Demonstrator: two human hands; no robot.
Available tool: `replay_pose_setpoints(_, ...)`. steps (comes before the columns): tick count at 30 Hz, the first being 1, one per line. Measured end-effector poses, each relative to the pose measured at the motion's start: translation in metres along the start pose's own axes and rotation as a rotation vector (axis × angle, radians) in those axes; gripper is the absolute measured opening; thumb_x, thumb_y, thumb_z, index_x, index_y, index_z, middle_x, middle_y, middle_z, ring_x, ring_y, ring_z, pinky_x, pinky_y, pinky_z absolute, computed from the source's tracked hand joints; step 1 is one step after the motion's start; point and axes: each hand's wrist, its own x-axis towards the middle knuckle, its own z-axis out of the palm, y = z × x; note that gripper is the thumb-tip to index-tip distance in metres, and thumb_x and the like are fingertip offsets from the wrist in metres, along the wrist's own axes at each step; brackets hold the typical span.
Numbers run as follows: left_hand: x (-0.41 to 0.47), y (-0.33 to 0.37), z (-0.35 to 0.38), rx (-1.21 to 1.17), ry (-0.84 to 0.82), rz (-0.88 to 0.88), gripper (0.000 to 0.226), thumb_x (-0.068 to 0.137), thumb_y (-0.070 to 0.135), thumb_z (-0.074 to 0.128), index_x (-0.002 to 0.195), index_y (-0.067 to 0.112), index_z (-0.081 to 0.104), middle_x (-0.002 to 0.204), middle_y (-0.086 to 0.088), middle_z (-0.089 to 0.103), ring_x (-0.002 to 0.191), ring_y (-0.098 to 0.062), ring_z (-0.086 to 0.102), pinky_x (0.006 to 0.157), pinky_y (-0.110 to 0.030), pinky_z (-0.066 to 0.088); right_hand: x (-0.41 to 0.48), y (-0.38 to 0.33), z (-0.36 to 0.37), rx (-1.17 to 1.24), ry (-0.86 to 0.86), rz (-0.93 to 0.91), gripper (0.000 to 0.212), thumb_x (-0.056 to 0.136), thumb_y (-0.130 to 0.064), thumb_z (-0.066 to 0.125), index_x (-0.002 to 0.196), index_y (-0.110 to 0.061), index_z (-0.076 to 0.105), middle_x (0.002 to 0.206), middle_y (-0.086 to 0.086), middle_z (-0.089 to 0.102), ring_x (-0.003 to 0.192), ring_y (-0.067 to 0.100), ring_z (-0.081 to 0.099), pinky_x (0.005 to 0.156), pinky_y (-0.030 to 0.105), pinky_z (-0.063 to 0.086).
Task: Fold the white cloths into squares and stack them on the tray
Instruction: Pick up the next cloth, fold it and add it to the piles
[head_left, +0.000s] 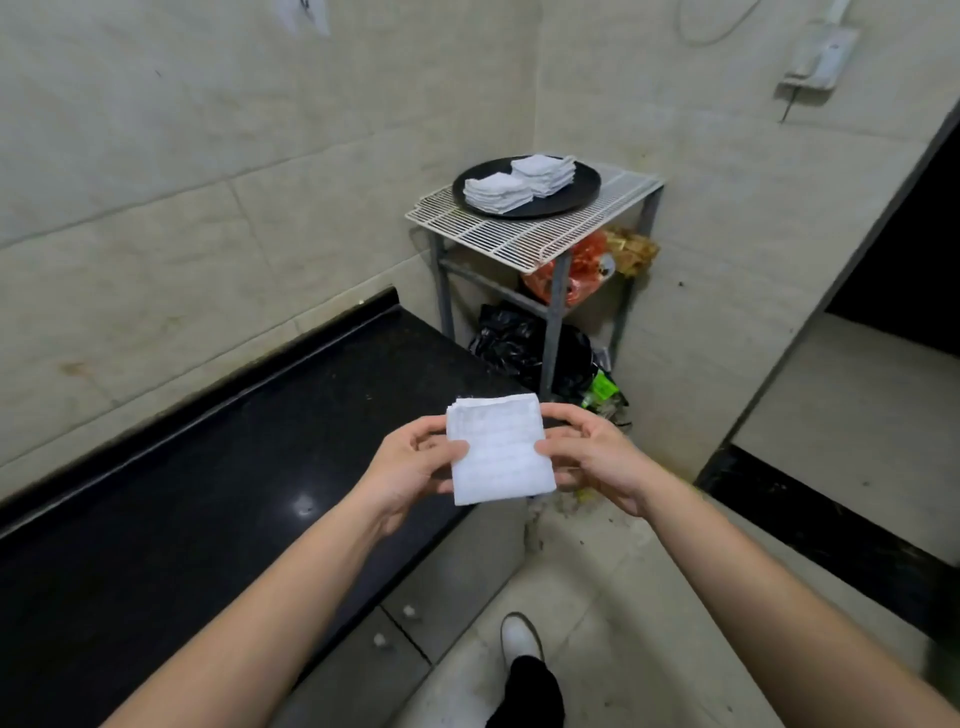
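Currently: one folded white cloth (500, 448), pinched between my left hand (410, 462) and right hand (592, 457), thumbs on top, above black counter (208, 467) edge.

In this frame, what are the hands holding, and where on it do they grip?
A folded white cloth: the left hand pinches its left edge and the right hand its right edge, holding it above the counter's end.

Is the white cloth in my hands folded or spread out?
Folded: the cloth is a small square, layered edges showing at its top.
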Motion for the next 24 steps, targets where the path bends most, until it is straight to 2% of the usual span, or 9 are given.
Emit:
replay_pose_setpoints(4,0.093,0.021,0.037,-0.037,0.015,0.023,0.028,0.088,0.003,0.068,0.114,0.010,0.066,0.107,-0.014,0.074,0.092,-0.023,0.072,0.071,-0.038,0.059,0.061,-0.033,-0.054,-0.034,0.081,-0.027,0.039,0.092,0.003,0.062,0.127,-0.014,0.059,0.098,0.009,0.070,0.062,0.009,0.070,0.049,0.022,0.052)
replay_pose_setpoints(5,0.114,0.029,0.046,-0.052,0.015,0.029,0.028,0.088,0.003,0.069,0.114,0.010,0.067,0.107,-0.014,0.074,0.092,-0.023,0.072,0.070,-0.037,0.058,0.076,-0.043,-0.068,-0.044,0.095,-0.037,0.038,0.093,0.001,0.062,0.127,-0.015,0.059,0.100,0.009,0.071,0.063,0.009,0.070,0.049,0.022,0.051)
replay_pose_setpoints(8,0.173,0.059,0.072,-0.095,0.018,0.031,0.028,0.088,0.003,0.069,0.114,0.009,0.067,0.106,-0.015,0.074,0.091,-0.024,0.072,0.065,-0.033,0.058,0.124,-0.079,-0.109,-0.110,0.122,-0.050,0.038,0.093,-0.006,0.064,0.128,-0.022,0.060,0.104,0.007,0.073,0.085,0.018,0.073,0.061,0.029,0.055)
replay_pose_setpoints(10,0.209,0.083,0.087,-0.107,0.015,0.026,0.028,0.088,0.004,0.069,0.115,0.009,0.066,0.105,-0.014,0.074,0.090,-0.023,0.073,0.063,-0.031,0.058,0.154,-0.104,-0.134,-0.132,0.118,-0.049,0.038,0.093,-0.007,0.065,0.127,-0.024,0.060,0.107,0.010,0.072,0.093,0.023,0.072,0.067,0.034,0.057)
replay_pose_setpoints(12,0.242,0.112,0.098,-0.116,0.007,0.046,0.029,0.088,0.004,0.069,0.116,0.007,0.066,0.101,-0.012,0.074,0.086,-0.021,0.073,0.062,-0.030,0.058,0.182,-0.134,-0.154,-0.125,0.123,-0.083,0.037,0.093,-0.005,0.064,0.125,-0.023,0.061,0.104,0.010,0.072,0.090,0.020,0.073,0.065,0.032,0.057)
replay_pose_setpoints(15,0.286,0.150,0.112,-0.119,0.025,0.077,0.030,0.087,0.002,0.070,0.116,0.002,0.064,0.089,-0.009,0.071,0.073,-0.015,0.071,0.058,-0.029,0.057,0.217,-0.172,-0.181,-0.098,0.141,-0.111,0.037,0.092,0.000,0.063,0.124,-0.020,0.062,0.095,0.005,0.072,0.071,0.008,0.070,0.054,0.022,0.053)
replay_pose_setpoints(19,0.329,0.178,0.123,-0.108,0.040,0.100,0.029,0.087,0.001,0.069,0.116,0.002,0.063,0.060,0.008,0.060,0.064,-0.010,0.065,0.059,-0.031,0.059,0.265,-0.202,-0.205,-0.115,0.136,-0.138,0.041,0.092,0.002,0.063,0.130,-0.014,0.059,0.097,0.011,0.068,0.068,0.008,0.068,0.050,0.022,0.051)
replay_pose_setpoints(21,0.358,0.194,0.124,-0.114,0.088,0.125,0.030,0.087,0.002,0.070,0.116,0.002,0.064,0.061,0.008,0.058,0.069,-0.011,0.065,0.060,-0.032,0.059,0.302,-0.224,-0.217,-0.168,0.102,-0.145,0.041,0.092,0.000,0.063,0.130,-0.017,0.060,0.096,0.011,0.069,0.071,0.009,0.069,0.052,0.024,0.052)
replay_pose_setpoints(24,0.395,0.210,0.120,-0.146,0.196,0.130,0.028,0.085,0.004,0.072,0.113,0.004,0.065,0.074,-0.003,0.064,0.073,-0.013,0.069,0.055,-0.025,0.056,0.350,-0.250,-0.225,-0.227,0.042,-0.167,0.038,0.093,-0.005,0.063,0.127,-0.024,0.062,0.097,0.004,0.074,0.081,0.011,0.071,0.063,0.029,0.058)
